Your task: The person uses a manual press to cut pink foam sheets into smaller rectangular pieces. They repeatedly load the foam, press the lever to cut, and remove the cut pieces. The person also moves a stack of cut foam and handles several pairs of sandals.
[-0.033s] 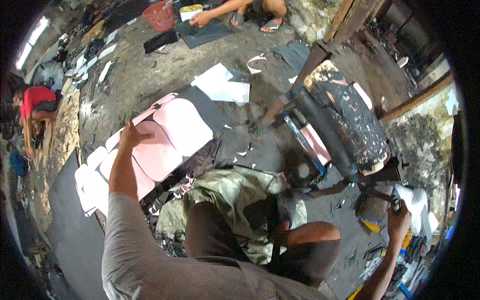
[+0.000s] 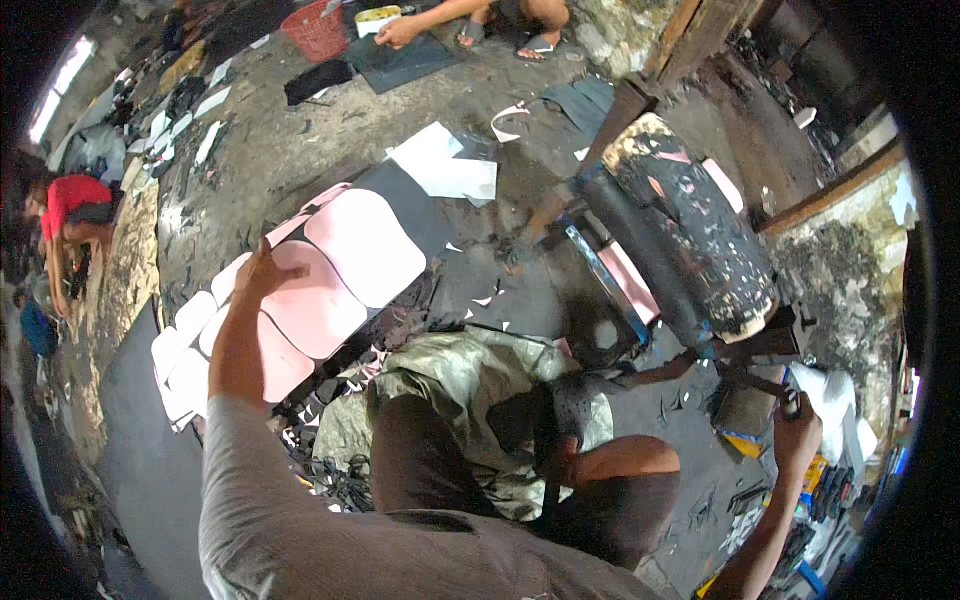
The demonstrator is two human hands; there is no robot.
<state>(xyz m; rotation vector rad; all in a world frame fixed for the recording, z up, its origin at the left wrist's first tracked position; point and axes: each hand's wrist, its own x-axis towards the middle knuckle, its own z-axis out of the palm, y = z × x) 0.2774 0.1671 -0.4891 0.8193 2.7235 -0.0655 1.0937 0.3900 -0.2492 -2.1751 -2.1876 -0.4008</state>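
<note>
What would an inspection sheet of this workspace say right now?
Surface: dark, stained floor, uneven in colour.
Job's things: pale pink pieces overlap in a row at left; machine with a worn, flecked drum at right; a pink strip shows in it.
Clutter: white sheets, small scraps, crumpled sack by the legs.
Hands: left hand rests on the pink pieces; right hand grips the end of a dark bar.
Cables: nothing seen for certain.
Surroundings: person in a red shirt at left; another person's hand and a red basket at top; blotched wall at right.
</note>
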